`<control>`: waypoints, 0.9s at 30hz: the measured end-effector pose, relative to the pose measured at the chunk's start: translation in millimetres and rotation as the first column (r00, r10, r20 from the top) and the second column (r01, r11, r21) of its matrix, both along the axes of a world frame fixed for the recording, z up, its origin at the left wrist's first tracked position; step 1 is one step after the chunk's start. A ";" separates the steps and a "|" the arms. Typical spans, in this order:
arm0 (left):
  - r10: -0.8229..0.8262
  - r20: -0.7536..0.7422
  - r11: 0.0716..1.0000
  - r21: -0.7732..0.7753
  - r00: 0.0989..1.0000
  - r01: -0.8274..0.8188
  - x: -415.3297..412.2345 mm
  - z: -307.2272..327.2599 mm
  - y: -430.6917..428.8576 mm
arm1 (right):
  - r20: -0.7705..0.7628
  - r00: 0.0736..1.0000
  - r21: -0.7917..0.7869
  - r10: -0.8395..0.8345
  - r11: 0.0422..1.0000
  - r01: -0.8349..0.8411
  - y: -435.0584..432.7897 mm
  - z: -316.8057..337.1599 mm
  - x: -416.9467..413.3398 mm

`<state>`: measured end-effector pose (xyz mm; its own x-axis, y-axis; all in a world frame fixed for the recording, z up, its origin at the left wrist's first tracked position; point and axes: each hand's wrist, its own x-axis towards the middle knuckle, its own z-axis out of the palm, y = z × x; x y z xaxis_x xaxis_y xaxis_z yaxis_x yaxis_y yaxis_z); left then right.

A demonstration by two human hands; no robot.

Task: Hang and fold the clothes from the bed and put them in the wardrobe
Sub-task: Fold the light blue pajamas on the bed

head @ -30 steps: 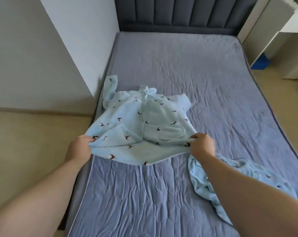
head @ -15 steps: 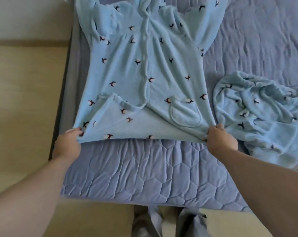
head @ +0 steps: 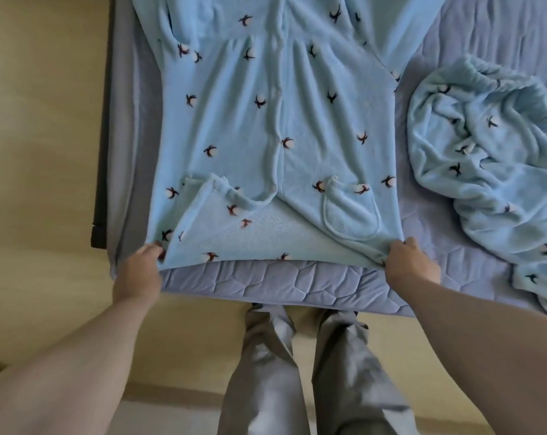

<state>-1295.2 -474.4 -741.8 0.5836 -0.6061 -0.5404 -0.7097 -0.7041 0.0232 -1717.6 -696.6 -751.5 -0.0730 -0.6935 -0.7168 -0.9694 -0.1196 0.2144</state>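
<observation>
A light blue fleece pyjama top (head: 275, 120) with small dark prints lies spread flat, front up, on the bed (head: 266, 281), its hem close to the foot edge. The left front flap is turned back near the hem. My left hand (head: 140, 271) grips the hem's left corner. My right hand (head: 410, 262) pinches the hem's right corner, just below a patch pocket. A second matching blue garment (head: 492, 171) lies crumpled on the bed to the right.
The bed's grey-blue quilted cover runs to its foot edge right in front of my legs (head: 297, 372). Beige floor (head: 40, 152) lies to the left and below. A dark bed-frame corner (head: 98, 237) shows at the left side.
The top was pulled toward the foot of the bed and laid out flat. My view tilted down, so my legs and the bed's foot edge now show.
</observation>
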 end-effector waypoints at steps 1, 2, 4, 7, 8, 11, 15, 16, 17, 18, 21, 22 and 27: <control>-0.008 -0.010 1.000 0.025 1.000 0.008 -4.8 -5.6 4.0 | -0.015 1.000 -0.012 0.005 1.000 -0.005 3.5 -1.6 1.9; -0.019 -0.014 0.998 0.061 1.000 0.020 -10.7 -9.8 5.8 | -0.040 0.999 -0.040 0.017 0.999 -0.019 6.6 -2.6 5.1; -0.039 0.059 0.986 0.164 0.997 0.029 -23.9 -14.6 0.9 | -0.058 0.997 -0.140 0.049 0.989 -0.056 14.6 -4.2 12.9; 0.047 0.190 0.975 0.203 0.981 -0.086 -43.6 -15.4 -25.5 | 0.145 0.970 -0.253 0.194 0.955 -0.153 31.1 -5.5 28.0; 0.073 0.179 0.983 0.151 0.981 -0.101 -49.6 -15.6 -36.2 | 0.251 0.942 -0.230 0.222 0.959 -0.165 37.3 -6.1 36.9; 0.014 0.061 0.997 -0.071 0.998 -0.010 -64.3 -18.1 -67.8 | 0.508 0.854 0.113 -0.113 0.992 0.064 50.8 -9.2 78.8; 0.109 -0.081 0.955 -0.269 0.991 -0.127 -74.2 -21.2 -110.1 | 0.347 -0.045 0.517 -0.937 0.152 0.842 43.0 -10.5 126.8; 0.168 -0.122 0.940 -0.279 0.978 -0.196 -76.1 -22.4 -118.2 | 0.298 -0.310 0.532 -0.903 -0.113 0.839 35.7 -9.7 129.8; 0.229 -0.158 0.927 -0.266 0.960 -0.265 -77.3 -23.7 -124.3 | 0.271 -0.489 0.528 -0.829 -0.297 0.796 28.6 -8.4 130.7; 0.280 -0.180 0.919 -0.234 0.943 -0.318 -77.8 -25.2 -129.0 | 0.257 -0.605 0.533 -0.753 -0.412 0.739 21.9 -7.0 129.5; 0.287 -0.211 0.943 -0.107 0.934 -0.314 -82.1 -25.4 -133.3 | 0.251 -0.716 0.617 -0.652 -0.462 0.637 9.5 -0.6 119.1; 0.256 -0.231 0.954 -0.097 0.939 -0.284 -84.6 -24.6 -132.5 | 0.264 -0.690 0.640 -0.674 -0.414 0.648 8.4 0.5 116.8; 0.088 -0.330 0.981 -0.133 0.940 -0.138 -100.9 -25.4 -114.5 | 0.610 -0.129 0.517 -0.782 0.269 0.813 15.8 6.1 119.3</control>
